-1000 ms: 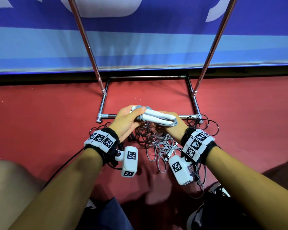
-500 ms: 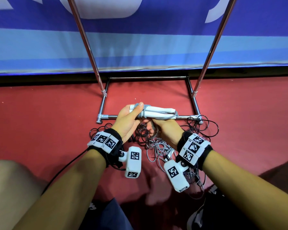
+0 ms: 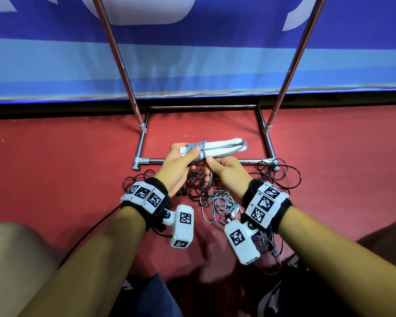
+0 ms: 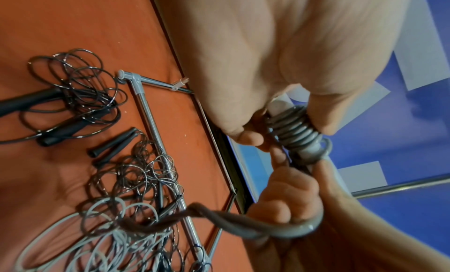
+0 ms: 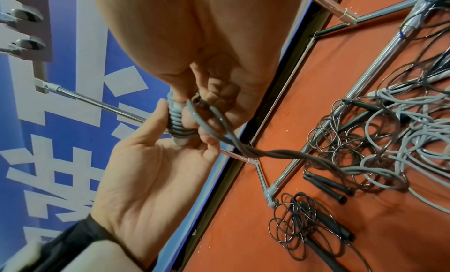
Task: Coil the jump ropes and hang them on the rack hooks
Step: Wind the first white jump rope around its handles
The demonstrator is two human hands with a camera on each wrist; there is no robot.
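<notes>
Left hand (image 3: 180, 167) grips white handles (image 3: 217, 146), right hand (image 3: 224, 171) pinches grey rope (image 4: 289, 130), banner writing unreadable.

- Hands: two, left hand (image 3: 177, 164) and right hand (image 3: 226, 172)
- White handles (image 3: 220, 146): two, held together
- Rack uprights (image 3: 121, 65): two
- Wrist cameras (image 3: 183, 226): two
- Black handles (image 4: 114, 143) on floor: exact count unclear
</notes>
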